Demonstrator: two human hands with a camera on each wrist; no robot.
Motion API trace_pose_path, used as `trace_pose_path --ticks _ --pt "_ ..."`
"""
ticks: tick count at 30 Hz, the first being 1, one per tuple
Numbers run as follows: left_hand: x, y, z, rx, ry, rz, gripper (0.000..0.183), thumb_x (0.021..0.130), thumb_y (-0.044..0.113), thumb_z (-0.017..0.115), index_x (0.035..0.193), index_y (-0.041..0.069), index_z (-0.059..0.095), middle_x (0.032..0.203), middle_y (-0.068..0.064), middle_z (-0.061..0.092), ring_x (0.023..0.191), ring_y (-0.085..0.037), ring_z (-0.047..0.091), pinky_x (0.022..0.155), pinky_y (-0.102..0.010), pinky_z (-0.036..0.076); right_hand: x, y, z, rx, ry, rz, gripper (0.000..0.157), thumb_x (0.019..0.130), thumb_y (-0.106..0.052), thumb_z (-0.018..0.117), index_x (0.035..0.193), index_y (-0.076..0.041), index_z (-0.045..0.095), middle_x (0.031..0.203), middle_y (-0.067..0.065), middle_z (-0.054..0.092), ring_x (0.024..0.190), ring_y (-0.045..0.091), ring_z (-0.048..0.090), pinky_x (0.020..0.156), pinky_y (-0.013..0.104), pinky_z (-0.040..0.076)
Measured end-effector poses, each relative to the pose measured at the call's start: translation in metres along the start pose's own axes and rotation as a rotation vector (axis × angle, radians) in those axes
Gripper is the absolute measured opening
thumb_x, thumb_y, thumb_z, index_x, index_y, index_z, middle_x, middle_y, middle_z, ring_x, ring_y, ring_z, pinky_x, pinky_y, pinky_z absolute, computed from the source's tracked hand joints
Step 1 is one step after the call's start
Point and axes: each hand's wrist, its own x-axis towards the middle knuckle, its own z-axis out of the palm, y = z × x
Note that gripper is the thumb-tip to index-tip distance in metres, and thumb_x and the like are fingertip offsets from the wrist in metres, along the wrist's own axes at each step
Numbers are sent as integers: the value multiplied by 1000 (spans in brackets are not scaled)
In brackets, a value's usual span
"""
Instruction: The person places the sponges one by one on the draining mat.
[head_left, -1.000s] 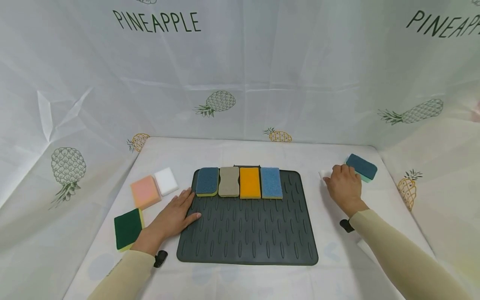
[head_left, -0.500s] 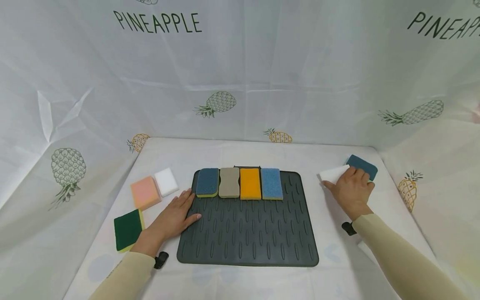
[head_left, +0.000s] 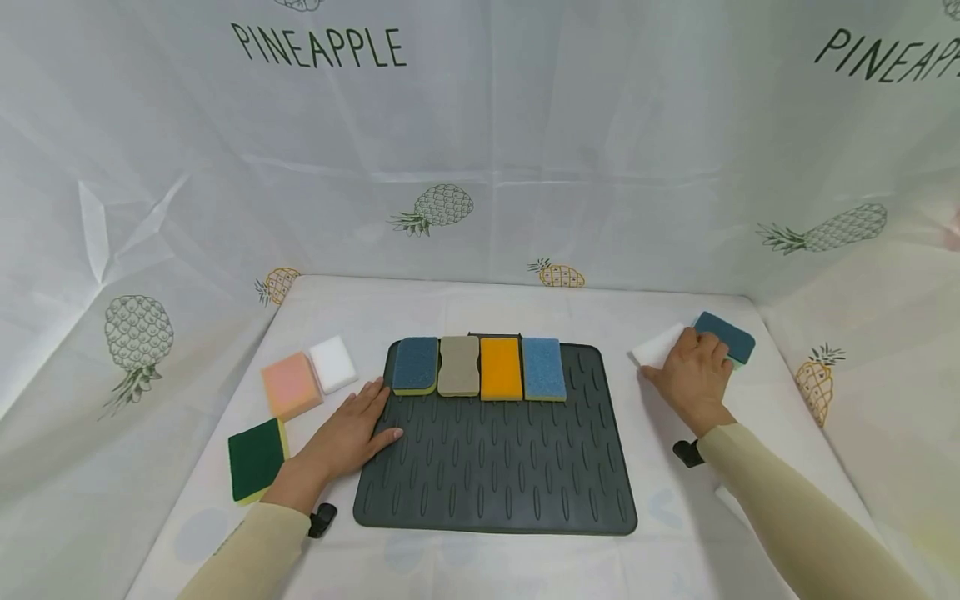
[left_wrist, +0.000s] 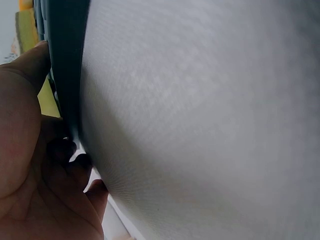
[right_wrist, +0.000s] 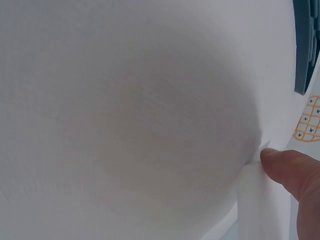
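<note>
My left hand (head_left: 341, 437) rests on the left edge of a dark grey ridged mat (head_left: 495, 471). Its thumb lies over the mat's edge in the left wrist view. On the right, my right hand (head_left: 696, 375) pinches a white sponge (head_left: 657, 343), thumb on its near side. In the right wrist view the thumb (right_wrist: 287, 167) touches the end of that sponge; the other fingers are hidden there. Just beyond the knuckles lies a dark blue sponge (head_left: 731, 336). Along the mat's far edge stand a dark blue sponge (head_left: 416, 363), a grey one (head_left: 458, 367), an orange one (head_left: 500, 368) and a light blue one (head_left: 543, 368).
Left of the mat lie a white sponge (head_left: 333, 364), a pink sponge (head_left: 291, 385) and a green scrubbing sponge (head_left: 257, 461). Another white piece (head_left: 729, 497) shows partly beneath my right forearm. A pineapple-print sheet (head_left: 480, 150) hangs behind the table.
My right hand shifted right off the white sponge's middle, then back slightly left; the sponge has turned a little and slid left. The left hand and mat stay put.
</note>
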Motion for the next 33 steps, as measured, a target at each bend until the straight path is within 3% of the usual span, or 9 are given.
trace_pose_path --ticks 6,14,16,19,24,28,33 --pt "0 0 0 1 -1 -2 79 96 48 58 151 -2 31 160 -19 24 147 -38 25 119 -55 25 3 -1 -1 -16 -55 15 94 75 -52 78 132 5 30 104 35 34 92 48 29 71 59 31" --pt "0 0 0 -3 0 3 80 96 48 58 151 -1 31 160 -19 24 147 -38 25 119 -55 25 7 2 4 3 -22 -10 86 70 -52 81 104 12 33 94 29 35 88 46 33 69 54 34" --pt "0 0 0 2 -3 4 80 96 49 57 151 -1 31 160 -19 24 147 -38 25 119 -55 26 8 2 4 -1 1 -72 87 70 -48 81 106 15 34 96 31 37 89 47 35 68 56 36" --pt "0 -1 1 9 -5 5 80 96 50 57 151 -1 31 160 -19 24 147 -38 25 118 -55 26 11 1 3 1 25 -234 94 69 -43 83 117 21 35 108 38 41 99 52 39 76 60 41" --pt "-1 -2 2 16 2 5 80 95 50 57 151 -1 31 160 -19 24 147 -37 26 118 -55 27 11 -12 1 19 -89 -492 104 69 -41 84 138 15 31 133 36 40 119 50 40 94 64 42" --pt "0 -2 2 16 5 7 80 96 50 57 151 -1 31 160 -19 24 147 -38 26 118 -55 27 9 -23 2 63 -184 -580 103 69 -44 84 142 7 32 140 30 38 124 45 39 98 63 41" --pt "0 -1 2 12 3 5 80 96 51 56 151 -2 31 160 -19 24 147 -38 25 118 -55 27 8 -34 2 107 -265 -628 99 74 -45 80 145 3 31 144 26 36 129 43 38 104 62 37"
